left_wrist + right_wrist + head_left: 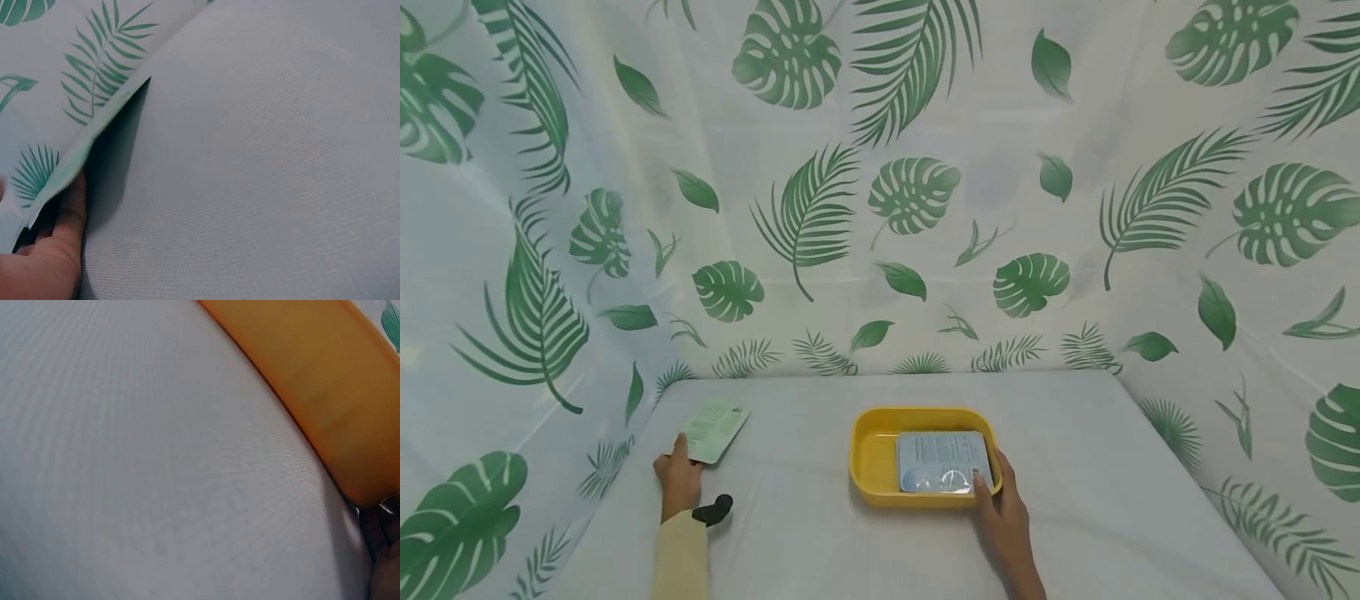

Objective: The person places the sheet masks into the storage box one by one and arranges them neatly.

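Observation:
A light green flat packet lies at the left of the table, and my left hand pinches its near end, thumb above and fingers beneath. In the left wrist view the packet is tilted, one edge raised off the surface with a shadow under it. My right hand grips the right end of a yellow tray, fingers along the outer wall and thumb over the near corner. Inside the tray sits a pale blue-white packet with printed text. The right wrist view shows the tray's yellow side wall.
White cloth covers the table. Leaf-printed sheeting rises behind it and on both sides. A black strap-like piece sticks out at my left wrist, by the cream sleeve.

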`<state>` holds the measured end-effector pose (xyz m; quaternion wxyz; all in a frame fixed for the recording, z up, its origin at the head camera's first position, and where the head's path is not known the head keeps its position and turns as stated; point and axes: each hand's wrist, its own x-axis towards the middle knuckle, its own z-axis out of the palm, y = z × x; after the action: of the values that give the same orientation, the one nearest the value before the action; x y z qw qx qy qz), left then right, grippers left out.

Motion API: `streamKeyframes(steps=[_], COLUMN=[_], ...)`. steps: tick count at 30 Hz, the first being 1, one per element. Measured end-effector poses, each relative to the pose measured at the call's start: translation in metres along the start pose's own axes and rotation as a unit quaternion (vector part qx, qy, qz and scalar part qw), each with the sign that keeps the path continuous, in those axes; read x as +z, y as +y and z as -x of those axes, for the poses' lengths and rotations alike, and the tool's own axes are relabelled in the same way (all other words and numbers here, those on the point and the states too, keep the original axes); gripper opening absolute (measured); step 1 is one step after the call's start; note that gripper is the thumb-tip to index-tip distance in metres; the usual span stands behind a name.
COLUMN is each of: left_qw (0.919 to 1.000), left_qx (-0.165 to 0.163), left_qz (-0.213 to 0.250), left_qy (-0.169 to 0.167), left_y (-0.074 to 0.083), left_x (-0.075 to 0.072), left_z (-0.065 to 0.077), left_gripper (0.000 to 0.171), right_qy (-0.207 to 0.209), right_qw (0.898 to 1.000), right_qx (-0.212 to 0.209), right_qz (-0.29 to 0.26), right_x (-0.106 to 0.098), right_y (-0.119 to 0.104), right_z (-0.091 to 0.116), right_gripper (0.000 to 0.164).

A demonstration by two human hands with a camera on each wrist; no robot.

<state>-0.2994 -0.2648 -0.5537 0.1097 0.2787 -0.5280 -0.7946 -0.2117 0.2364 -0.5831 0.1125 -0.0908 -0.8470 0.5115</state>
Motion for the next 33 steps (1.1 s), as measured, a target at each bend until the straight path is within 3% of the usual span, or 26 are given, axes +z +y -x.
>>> streamKeyframes(steps=[1,9,15,17,23,27,33], left_qw=[0.9981,0.9994,0.9928,0.9915,0.9830,0.9794,0.9674], left_qx=[-0.018,0.000,0.040,0.055,0.066,0.053,0.091], left_qz=[0.058,-0.033,-0.111,-0.116,-0.170,-0.190,-0.236], left_qy=[0.012,-0.004,0.020,0.020,-0.025,-0.043,0.006], left_y=[0.000,-0.004,-0.009,-0.009,-0.010,-0.012,-0.016], left_x=[0.001,0.003,0.006,0.006,0.004,0.004,0.008], left_z=[0.000,-0.003,-0.004,-0.004,-0.006,-0.006,-0.003], left_gripper=[0.069,0.081,0.085,0.085,0.049,0.042,0.045], right_qy=[0.000,-0.001,-0.006,-0.004,0.007,0.012,0.013], right_qw=[1.000,1.000,1.000,1.000,1.000,1.000,1.000], right_qx=[0.000,0.001,0.013,0.011,-0.001,-0.003,-0.003], right_qz=[0.000,0.002,-0.004,-0.006,0.000,0.007,0.004], right_x=[0.000,0.000,0.001,0.002,0.002,0.002,0.004], right_y=[0.000,0.000,-0.001,-0.001,0.002,0.004,0.005], right_z=[0.000,-0.002,0.000,0.000,-0.001,-0.002,-0.002], right_gripper=[0.066,0.066,0.066,0.066,0.065,0.065,0.064])
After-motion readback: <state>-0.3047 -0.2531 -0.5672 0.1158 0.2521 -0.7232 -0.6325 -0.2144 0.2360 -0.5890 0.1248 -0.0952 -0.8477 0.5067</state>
